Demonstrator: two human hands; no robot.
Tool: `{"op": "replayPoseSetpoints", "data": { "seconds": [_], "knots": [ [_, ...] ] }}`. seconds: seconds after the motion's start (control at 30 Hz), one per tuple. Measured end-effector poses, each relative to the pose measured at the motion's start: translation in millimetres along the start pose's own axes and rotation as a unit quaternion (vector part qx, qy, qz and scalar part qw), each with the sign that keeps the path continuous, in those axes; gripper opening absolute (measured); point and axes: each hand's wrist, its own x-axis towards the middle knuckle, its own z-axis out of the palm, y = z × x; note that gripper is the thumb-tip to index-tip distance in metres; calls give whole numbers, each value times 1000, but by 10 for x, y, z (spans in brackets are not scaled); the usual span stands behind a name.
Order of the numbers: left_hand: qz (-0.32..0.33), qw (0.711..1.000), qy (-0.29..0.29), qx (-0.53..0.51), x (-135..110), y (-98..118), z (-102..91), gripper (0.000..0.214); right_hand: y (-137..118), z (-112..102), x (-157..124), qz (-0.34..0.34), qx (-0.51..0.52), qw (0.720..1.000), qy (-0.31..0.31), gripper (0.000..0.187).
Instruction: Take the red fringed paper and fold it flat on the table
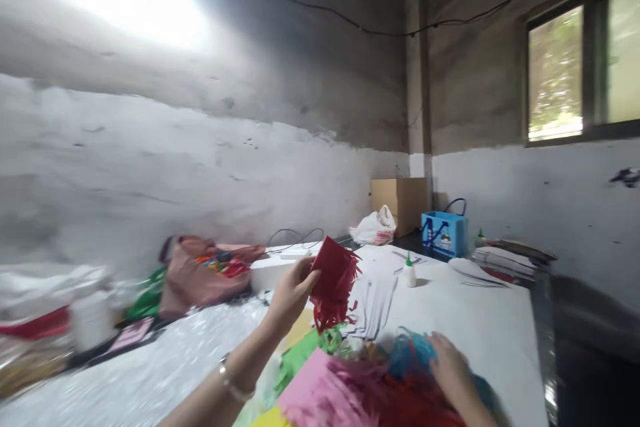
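Left hand (293,293) around red fringed paper (333,283)

free: table (493,330) right side | blocked: glue bottle (410,271), paper heap (320,392)

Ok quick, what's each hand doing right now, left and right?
Left hand: closed on the red fringed paper, raised.
Right hand: resting on the pile of coloured paper; too blurred to tell its grip.
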Motion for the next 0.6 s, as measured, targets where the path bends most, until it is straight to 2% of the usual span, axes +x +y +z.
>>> {"op": "replayPoseSetpoints", "data": {
  "seconds": [0.07, 0.1, 0.17, 0.2, 0.23, 0.3, 0.33, 0.4, 0.47, 0.53, 0.6],
  "knots": [
    [-6, 1000, 23, -12, -522, 235, -433, 45, -77, -290, 38, -11, 1, 999, 47, 50],
    [-20, 999, 33, -20, -804, 331, -611, 48, -195, -454, 11, -34, 10, 997, 71, 48],
    [-70, 996, 36, -48, -1370, 478, -887, 50, -615, -800, -192, -130, 58, 983, 120, 39],
    [-98, 992, 36, -65, -1640, 532, -990, 49, -906, -970, -377, -238, 142, 940, 198, 33],
    [-122, 989, 37, -81, -1896, 575, -1077, 48, -1234, -1133, -615, -344, 218, 882, 235, 32],
    [-151, 983, 55, -93, -2360, 629, -1226, 43, -1933, -1405, -1195, -510, 301, 780, 201, 38],
    [-158, 981, 67, -86, -2570, 642, -1298, 40, -2271, -1503, -1503, -563, 312, 748, 164, 39],
    [-171, 979, 93, -56, -2955, 643, -1453, 38, -2861, -1599, -2074, -594, 322, 727, 122, 36],
    [-202, 970, 127, -42, -3304, 611, -1614, 38, -3288, -1561, -2516, -568, 338, 747, 71, 22],
    [-233, 956, 160, -78, -3619, 538, -1753, 42, -3552, -1424, -2808, -547, 361, 755, 26, 19],
    [-249, 941, 173, -149, -3893, 409, -1842, 47, -3689, -1247, -2972, -531, 391, 751, -23, 22]
  ]
}}
